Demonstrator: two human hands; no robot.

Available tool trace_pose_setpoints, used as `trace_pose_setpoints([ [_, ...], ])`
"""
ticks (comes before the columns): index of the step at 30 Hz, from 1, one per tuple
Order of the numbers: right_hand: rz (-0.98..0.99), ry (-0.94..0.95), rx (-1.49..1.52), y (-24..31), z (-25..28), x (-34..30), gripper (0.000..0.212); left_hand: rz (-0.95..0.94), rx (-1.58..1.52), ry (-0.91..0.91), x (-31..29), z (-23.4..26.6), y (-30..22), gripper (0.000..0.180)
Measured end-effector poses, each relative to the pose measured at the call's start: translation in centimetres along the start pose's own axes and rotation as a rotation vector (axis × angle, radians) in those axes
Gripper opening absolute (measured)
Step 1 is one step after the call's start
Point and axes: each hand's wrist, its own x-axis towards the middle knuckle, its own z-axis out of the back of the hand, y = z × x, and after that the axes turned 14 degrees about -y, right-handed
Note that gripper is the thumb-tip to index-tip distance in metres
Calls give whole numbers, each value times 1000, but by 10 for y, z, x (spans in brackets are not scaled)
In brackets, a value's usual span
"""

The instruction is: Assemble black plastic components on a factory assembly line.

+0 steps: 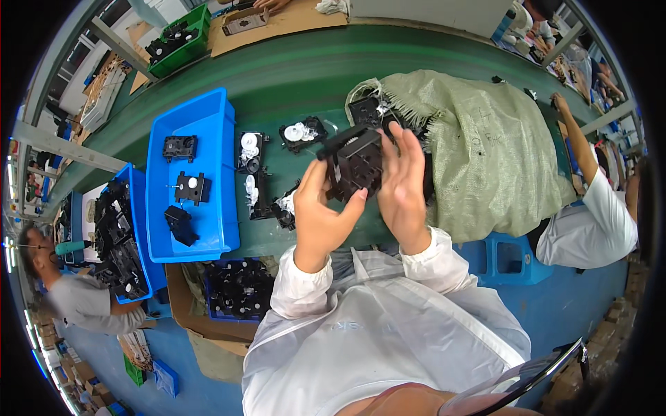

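My left hand [321,216] is closed round a black plastic gear housing [358,165], thumb on its near face, and holds it up above the green work surface. On the housing's right side is my right hand [404,186], fingers stretched and palm turned toward the part; whether it touches cannot be made out. Beyond and left of my hands lie similar black housings with white gears, among them one at the back [303,133] and one with stacked white wheels [251,151]. Another black part [365,111] lies behind the held one, by the sack's opening.
A blue bin [231,173] with 3 black parts stands on the left. A pale green woven sack [489,159] covers the right side. Below the table edge sits a cardboard box [184,305]. Co-workers are at both sides, one by a fuller blue bin [139,229].
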Motion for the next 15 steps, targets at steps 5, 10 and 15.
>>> trace_pose_setpoints([
  [5,-317,-62,72,15,6,4,70,-232,201,60,-15,7,-14,50],
  [10,-405,-42,182,21,8,-1,71,-203,279,30,-26,9,-11,51],
  [15,-566,-28,172,14,24,-12,62,-111,260,77,-32,23,-6,43],
])
